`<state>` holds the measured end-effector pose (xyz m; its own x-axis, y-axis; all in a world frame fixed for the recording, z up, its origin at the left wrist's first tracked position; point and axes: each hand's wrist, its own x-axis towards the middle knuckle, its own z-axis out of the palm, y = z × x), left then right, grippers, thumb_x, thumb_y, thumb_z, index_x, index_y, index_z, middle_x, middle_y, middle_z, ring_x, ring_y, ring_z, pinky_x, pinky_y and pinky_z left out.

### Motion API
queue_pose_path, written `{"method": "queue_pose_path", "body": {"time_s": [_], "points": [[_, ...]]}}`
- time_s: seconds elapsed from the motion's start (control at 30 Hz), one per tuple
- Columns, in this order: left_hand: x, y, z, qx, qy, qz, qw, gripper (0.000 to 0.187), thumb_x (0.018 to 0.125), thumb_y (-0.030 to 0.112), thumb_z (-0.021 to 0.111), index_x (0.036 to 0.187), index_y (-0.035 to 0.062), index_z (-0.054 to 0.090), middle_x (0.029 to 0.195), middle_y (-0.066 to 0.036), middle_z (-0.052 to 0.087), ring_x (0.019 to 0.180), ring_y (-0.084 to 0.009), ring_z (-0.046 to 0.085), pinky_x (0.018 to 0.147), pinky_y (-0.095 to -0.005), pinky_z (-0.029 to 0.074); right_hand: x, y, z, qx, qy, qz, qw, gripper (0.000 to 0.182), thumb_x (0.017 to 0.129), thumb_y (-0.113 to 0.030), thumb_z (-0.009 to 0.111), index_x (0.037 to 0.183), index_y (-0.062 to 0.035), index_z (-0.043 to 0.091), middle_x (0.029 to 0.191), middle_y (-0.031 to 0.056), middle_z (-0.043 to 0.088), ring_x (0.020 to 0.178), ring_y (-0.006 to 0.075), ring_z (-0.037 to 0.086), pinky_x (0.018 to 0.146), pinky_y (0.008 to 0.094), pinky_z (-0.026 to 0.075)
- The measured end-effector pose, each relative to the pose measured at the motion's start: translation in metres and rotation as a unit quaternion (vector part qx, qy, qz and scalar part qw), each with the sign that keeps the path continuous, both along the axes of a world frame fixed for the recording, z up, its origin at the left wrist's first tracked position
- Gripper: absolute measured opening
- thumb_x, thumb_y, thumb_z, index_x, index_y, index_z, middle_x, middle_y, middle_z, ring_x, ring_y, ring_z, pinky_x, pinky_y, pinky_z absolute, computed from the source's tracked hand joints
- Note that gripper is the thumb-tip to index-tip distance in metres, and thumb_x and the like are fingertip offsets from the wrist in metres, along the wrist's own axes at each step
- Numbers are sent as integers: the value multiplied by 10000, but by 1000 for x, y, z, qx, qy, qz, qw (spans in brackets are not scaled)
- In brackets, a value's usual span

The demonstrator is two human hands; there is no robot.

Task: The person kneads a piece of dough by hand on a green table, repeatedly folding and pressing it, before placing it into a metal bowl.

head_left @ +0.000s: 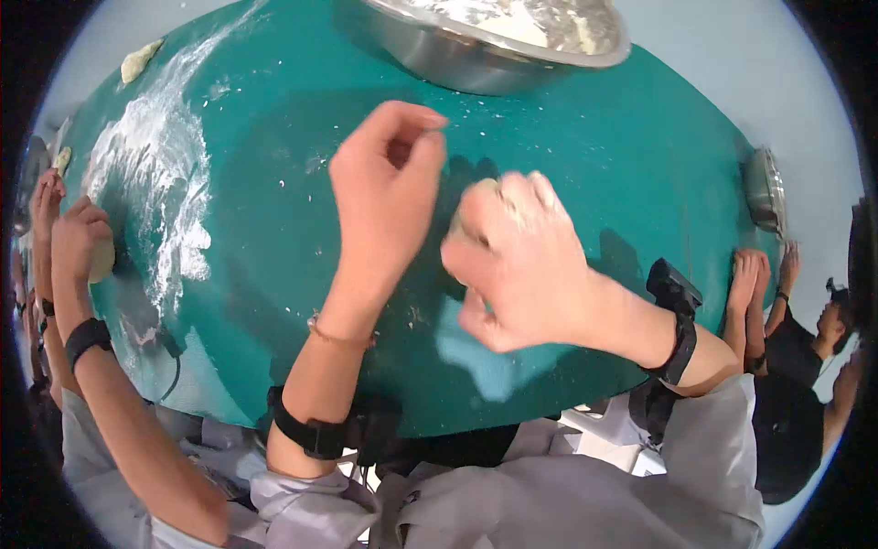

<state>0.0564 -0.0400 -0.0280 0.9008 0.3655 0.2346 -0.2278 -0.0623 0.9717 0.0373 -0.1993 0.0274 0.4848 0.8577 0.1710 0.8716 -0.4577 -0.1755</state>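
My left hand (386,188) is raised over the green table (274,274), its fingers curled toward the thumb around a hollow where nothing shows. Close beside it on the right, my right hand (530,265) is curled too, slightly blurred, with the thumb apart below the fingers. Pale, sticky dough (503,197) clings about its fingers; whether a larger piece sits inside the grip is hidden. Beyond both hands stands a metal bowl (485,69) with pale dough and flour in it. Neither hand touches the bowl.
White flour (151,174) is spread across the table's left side. A dough piece (140,60) lies at the far left edge. At left, another person's hand (80,240) is on a dough lump (101,260). A second metal bowl (765,192) and other people's hands (748,277) are at right.
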Motion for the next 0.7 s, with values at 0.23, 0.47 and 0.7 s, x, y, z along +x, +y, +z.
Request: {"method": "queue_pose_path", "body": {"time_s": [0.23, 0.47, 0.7], "points": [[-12, -1, 13, -80, 27, 13, 996, 243, 978, 195, 541, 990, -6, 676, 853, -76, 691, 749, -138, 636, 677, -265, 497, 71, 8, -34, 135, 16, -111, 984, 239, 698, -206, 617, 862, -36, 579, 862, 162, 515, 793, 349, 565, 695, 478, 477], [-1, -7, 2, 125, 57, -44, 990, 428, 1031, 348, 398, 1136, -3, 619, 856, -100, 693, 670, -113, 609, 610, -250, 480, 69, -9, -50, 256, 1, -143, 956, 402, 839, -302, 578, 1101, 1, 591, 966, 202, 606, 884, 410, 610, 779, 476, 502], [-12, 1, 20, -94, 22, -199, 975, 654, 1021, 578, 213, 1167, 39, 553, 776, -140, 677, 629, -175, 627, 581, -283, 495, 21, -31, -16, 316, 136, -178, 922, 508, 750, -292, 725, 1144, -13, 568, 947, 182, 591, 887, 375, 608, 770, 447, 512]]}}
